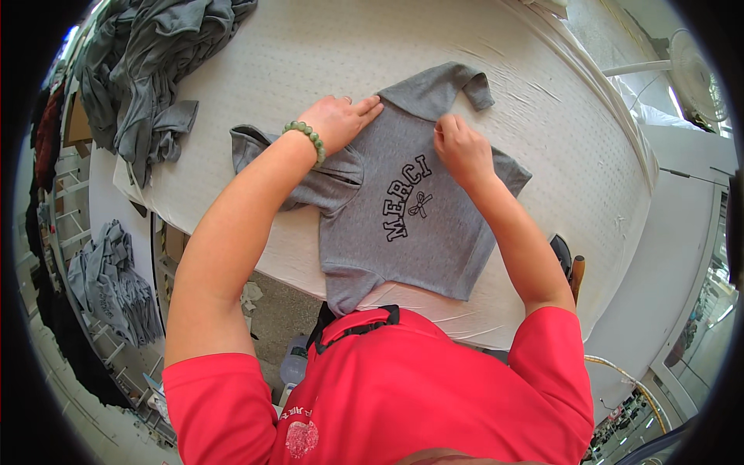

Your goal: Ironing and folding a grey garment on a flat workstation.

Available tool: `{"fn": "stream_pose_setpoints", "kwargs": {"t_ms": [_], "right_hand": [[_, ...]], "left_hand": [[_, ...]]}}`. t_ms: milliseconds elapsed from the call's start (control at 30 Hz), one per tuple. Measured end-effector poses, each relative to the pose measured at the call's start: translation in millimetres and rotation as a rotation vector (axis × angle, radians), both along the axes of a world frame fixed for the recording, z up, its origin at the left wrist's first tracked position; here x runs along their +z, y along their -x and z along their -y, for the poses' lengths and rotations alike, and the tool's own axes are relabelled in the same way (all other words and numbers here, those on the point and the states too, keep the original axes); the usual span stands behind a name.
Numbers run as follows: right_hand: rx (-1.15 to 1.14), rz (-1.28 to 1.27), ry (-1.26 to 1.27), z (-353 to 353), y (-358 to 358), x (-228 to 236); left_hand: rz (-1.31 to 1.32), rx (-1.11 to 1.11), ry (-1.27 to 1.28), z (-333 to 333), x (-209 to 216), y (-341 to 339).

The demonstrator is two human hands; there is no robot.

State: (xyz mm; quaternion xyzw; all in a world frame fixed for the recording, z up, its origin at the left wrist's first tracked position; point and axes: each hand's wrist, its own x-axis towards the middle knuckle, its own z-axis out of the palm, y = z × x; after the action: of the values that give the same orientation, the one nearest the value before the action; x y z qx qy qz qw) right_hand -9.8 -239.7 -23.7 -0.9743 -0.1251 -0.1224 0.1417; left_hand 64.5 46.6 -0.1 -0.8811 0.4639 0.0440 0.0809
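Note:
A grey hooded sweatshirt [457, 209] with dark outlined lettering and a small bow lies sideways on the white-covered table [287, 70]. Its hood [329, 182] points left, one sleeve [426, 89] stretches to the far side and the other [353, 283] hangs toward me. My left hand [339, 120], below a green bead bracelet, rests with fingers stretched out at the shoulder by the far sleeve. Near where that sleeve meets the side, my right hand [465, 151] has its fingers curled and pinched at the cloth; the fingertips are partly hidden.
Grey garments are heaped [155, 62] at the table's far left; more hang in a stack [116, 287] below. At the right edge sits a dark object [559, 252] beside a wooden handle [577, 275]. A white fan [690, 74] stands far right. A plastic bottle [294, 360] is below the table.

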Motion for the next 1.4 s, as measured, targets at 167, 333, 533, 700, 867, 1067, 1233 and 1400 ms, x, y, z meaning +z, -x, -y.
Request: {"fn": "stream_pose_setpoints", "kwargs": {"t_ms": [167,333,533,700,867,1067,1233,1400], "right_hand": [[-0.106,0.105,-0.082,97.7,93.6,67.9],[-0.621,0.093,0.322,189.0,248.8,85.9],[-0.834,-0.244,0.095,213.1,303.2,91.2],[-1.085,-0.826,-0.083,227.7,239.7,111.9],[-0.69,-0.852,-0.334,111.3,144.9,157.1],[-0.283,-0.665,-0.047,-19.0,-1.1,118.1],[-0.233,-0.616,0.003,-65.0,-70.7,93.4],[-0.035,-0.692,0.067,-89.2,-90.0,90.2]], "left_hand": [[-0.065,0.026,-0.027,-4.9,9.3,0.7],[-0.096,0.03,-0.037,-6.6,8.7,-3.2],[-0.085,0.027,0.032,-10.6,-2.5,-3.4],[-0.09,0.05,0.023,-10.4,-8.4,-5.0],[-0.095,0.045,0.023,-8.5,-6.3,-2.0],[-0.071,0.045,0.025,-10.0,-4.8,-4.8],[-0.156,0.116,0.052,-18.2,-9.0,-0.8],[0.031,-0.013,0.318,-54.6,4.3,23.4]]}}
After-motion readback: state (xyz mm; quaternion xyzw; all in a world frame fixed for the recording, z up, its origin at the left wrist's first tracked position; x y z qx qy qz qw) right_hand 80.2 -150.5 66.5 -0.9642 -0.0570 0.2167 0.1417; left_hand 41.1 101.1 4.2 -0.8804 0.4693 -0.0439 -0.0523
